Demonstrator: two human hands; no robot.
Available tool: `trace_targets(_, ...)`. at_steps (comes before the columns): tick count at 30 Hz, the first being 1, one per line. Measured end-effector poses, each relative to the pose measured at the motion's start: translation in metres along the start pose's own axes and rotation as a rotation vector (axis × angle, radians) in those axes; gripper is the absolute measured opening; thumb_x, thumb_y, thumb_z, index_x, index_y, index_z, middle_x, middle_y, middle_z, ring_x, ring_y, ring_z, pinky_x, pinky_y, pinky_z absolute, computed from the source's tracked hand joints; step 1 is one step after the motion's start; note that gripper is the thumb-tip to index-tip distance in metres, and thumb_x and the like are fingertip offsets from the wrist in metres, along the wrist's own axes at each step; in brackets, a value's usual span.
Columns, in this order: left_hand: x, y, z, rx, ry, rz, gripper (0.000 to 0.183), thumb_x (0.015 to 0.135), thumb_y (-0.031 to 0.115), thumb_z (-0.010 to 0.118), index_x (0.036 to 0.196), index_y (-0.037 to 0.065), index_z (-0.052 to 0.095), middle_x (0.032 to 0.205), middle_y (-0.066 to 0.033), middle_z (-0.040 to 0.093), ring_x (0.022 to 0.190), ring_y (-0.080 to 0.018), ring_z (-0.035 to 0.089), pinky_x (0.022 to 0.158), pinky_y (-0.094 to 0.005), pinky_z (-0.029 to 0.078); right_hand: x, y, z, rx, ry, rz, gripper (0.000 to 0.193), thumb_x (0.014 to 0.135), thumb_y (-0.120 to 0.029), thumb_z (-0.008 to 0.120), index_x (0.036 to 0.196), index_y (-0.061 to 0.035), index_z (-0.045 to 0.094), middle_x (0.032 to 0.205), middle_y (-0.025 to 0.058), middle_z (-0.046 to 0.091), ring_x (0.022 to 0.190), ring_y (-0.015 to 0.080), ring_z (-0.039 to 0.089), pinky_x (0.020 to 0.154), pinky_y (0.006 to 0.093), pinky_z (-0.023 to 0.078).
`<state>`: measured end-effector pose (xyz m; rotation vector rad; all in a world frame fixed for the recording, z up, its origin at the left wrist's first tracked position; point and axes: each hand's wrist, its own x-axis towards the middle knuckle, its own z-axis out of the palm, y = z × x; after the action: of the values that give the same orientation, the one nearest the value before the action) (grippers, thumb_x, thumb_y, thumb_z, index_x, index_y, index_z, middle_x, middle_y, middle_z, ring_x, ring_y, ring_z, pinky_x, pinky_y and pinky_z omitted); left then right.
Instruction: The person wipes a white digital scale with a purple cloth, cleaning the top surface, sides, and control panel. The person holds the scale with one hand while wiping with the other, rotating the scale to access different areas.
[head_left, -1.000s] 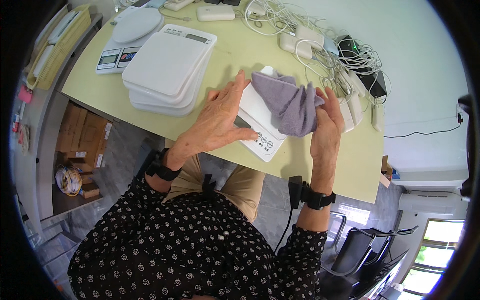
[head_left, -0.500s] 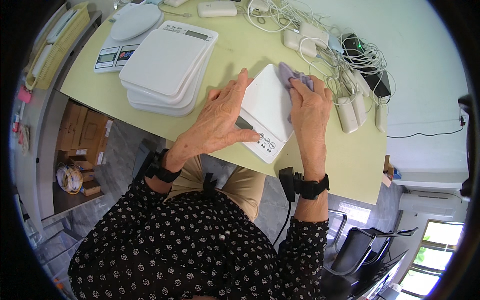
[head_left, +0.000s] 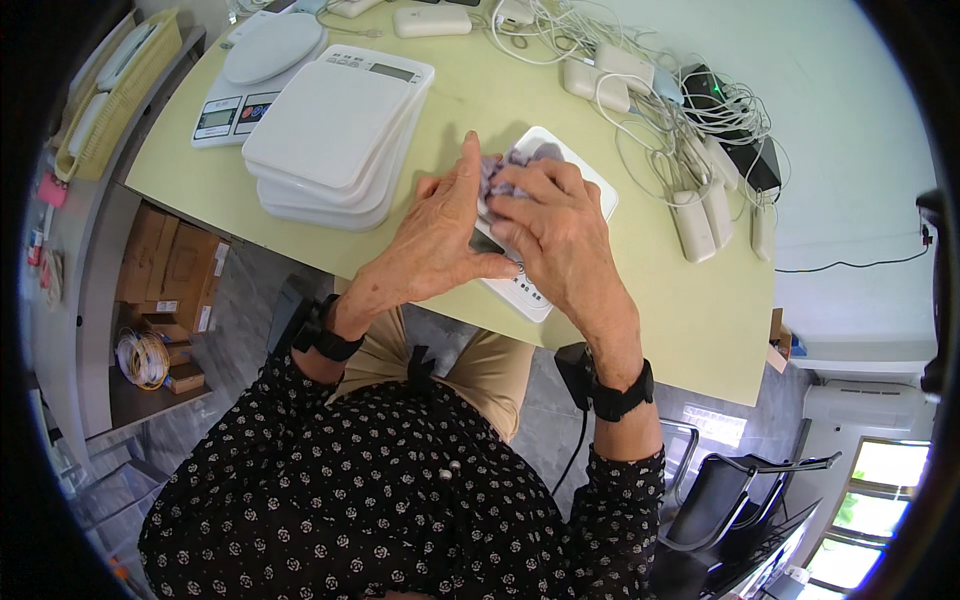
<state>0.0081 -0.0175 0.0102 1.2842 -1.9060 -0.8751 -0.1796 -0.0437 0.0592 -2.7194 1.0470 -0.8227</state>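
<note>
Now we are clutching a crumpled purple-grey cloth (head_left: 492,180) in our right hand (head_left: 563,235) on a flat white plastic scale (head_left: 599,188), our spread left hand (head_left: 432,232) touching its left side. Beneath both hands a pale yellow-green tabletop (head_left: 695,330) is stretching; beyond the right, white cables (head_left: 737,110) are tangling; left of both, brown cardboard boxes (head_left: 185,265) are sitting.

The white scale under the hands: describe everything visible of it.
The scale is a flat white slab with rounded corners, plastic-looking, lying at a slant on the pale yellow-green table, its control end toward the person, near the table's edge. The right hand holds a bunched purple-grey cloth against its top; the left hand is at its left side, thumb over the control end. Hands hide most of the display and buttons; whether it is on cannot be told.
</note>
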Motion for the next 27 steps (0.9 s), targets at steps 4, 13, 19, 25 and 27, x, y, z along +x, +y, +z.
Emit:
trace_targets(4,0.000,-0.001,0.001,0.034,0.043,0.060,0.139,0.074,0.042,0.091,0.160,-0.015,-0.001,0.159,-0.0317,0.040,0.148,-0.0396,0.040,0.121,-0.0450,0.023,-0.020,-0.008,-0.018,-0.028,-0.107,-0.002,0.015,0.075,-0.005,0.075,0.090,-0.0078,0.079,0.112,-0.0002,0.072,0.112,0.0291,0.058,0.090,0.0435,0.046)
trace_targets(13,0.002,-0.012,0.006,0.061,0.050,0.096,0.138,0.072,0.048,0.089,0.165,-0.006,0.002,0.165,-0.0255,0.036,0.151,-0.0353,0.034,0.122,-0.0440,0.020,-0.085,0.013,-0.070,-0.142,-0.161,0.301,0.015,0.080,0.002,0.077,0.094,-0.0021,0.077,0.112,0.0077,0.073,0.104,0.0302,0.062,0.087,0.0383,0.054)
trace_targets(19,0.002,-0.004,-0.001,0.068,-0.027,0.017,0.127,0.074,0.046,0.088,0.164,-0.007,0.015,0.164,-0.0265,0.036,0.153,-0.0352,0.032,0.122,-0.0435,0.020,-0.084,0.017,-0.096,-0.091,0.165,0.520,0.017,0.087,0.004,0.071,0.102,-0.0008,0.077,0.112,0.0138,0.072,0.105,0.0323,0.066,0.089,0.0390,0.055)
trace_targets(25,0.001,-0.004,0.003,0.177,0.045,0.113,0.115,0.077,0.046,0.087,0.160,-0.007,0.029,0.162,-0.0264,0.036,0.153,-0.0360,0.030,0.121,-0.0439,0.022,-0.050,-0.004,-0.057,-0.176,0.078,0.152,0.028,0.079,0.004,0.069,0.103,-0.0083,0.078,0.111,0.0105,0.070,0.095,0.0311,0.063,0.079,0.0403,0.057)
trace_targets(27,0.000,-0.006,0.004,0.166,0.034,0.103,0.113,0.077,0.046,0.086,0.159,-0.007,0.030,0.162,-0.0261,0.036,0.153,-0.0356,0.030,0.120,-0.0441,0.023,-0.048,-0.006,-0.043,-0.208,-0.040,0.112,0.026,0.079,0.001,0.068,0.100,-0.0104,0.079,0.105,0.0055,0.069,0.087,0.0289,0.060,0.074,0.0392,0.057)
